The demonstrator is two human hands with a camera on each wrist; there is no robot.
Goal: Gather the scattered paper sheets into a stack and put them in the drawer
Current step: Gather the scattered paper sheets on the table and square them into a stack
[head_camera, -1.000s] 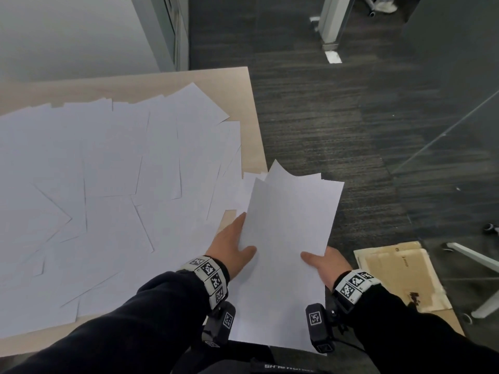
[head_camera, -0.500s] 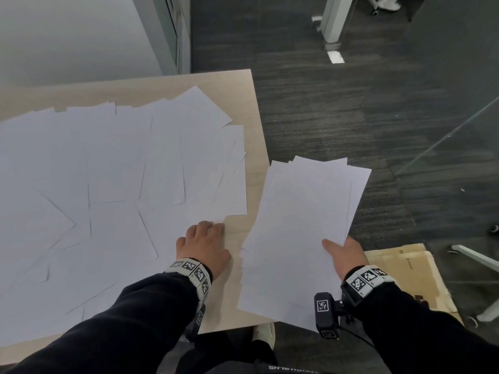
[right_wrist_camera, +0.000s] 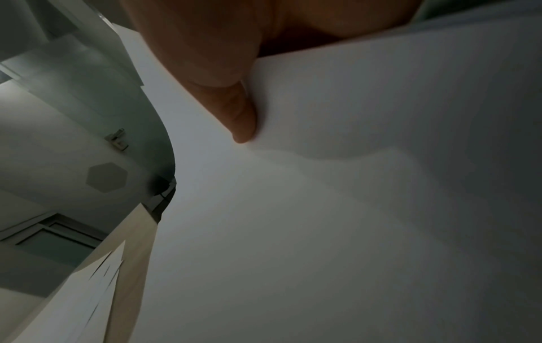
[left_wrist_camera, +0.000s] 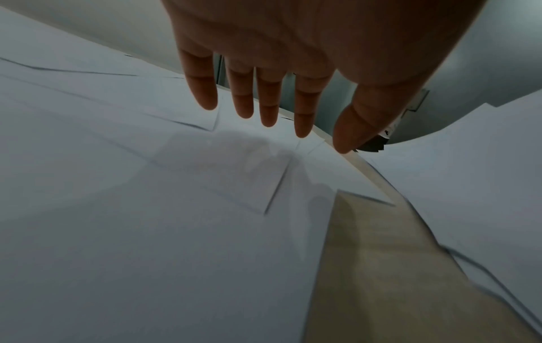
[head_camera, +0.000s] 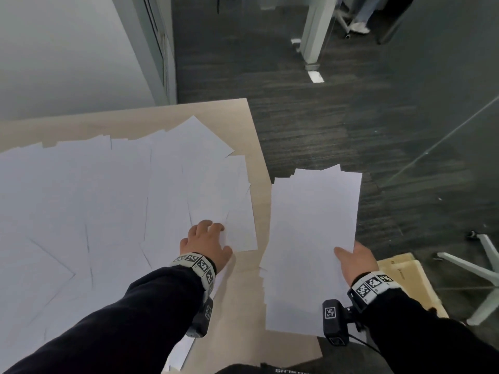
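Several white paper sheets (head_camera: 108,201) lie scattered and overlapping across the light wooden table (head_camera: 216,117). My right hand (head_camera: 353,259) holds a loose stack of sheets (head_camera: 310,233) beyond the table's right edge, thumb (right_wrist_camera: 231,111) pressed on top and the other fingers hidden beneath. My left hand (head_camera: 208,244) reaches over the scattered sheets near the right edge, fingers (left_wrist_camera: 269,102) straight and spread just above the paper (left_wrist_camera: 146,208), holding nothing. No drawer is in view.
Dark carpet (head_camera: 324,130) lies right of the table. A flattened cardboard piece (head_camera: 407,279) rests on the floor by my right wrist, with white chair legs (head_camera: 475,268) beyond it. A glass partition (head_camera: 445,136) stands at right, a grey wall (head_camera: 67,49) behind the table.
My left hand let go of the stack and moved left and forward onto the scattered sheets. The right hand alone carried the stack to the right, off the table's edge.
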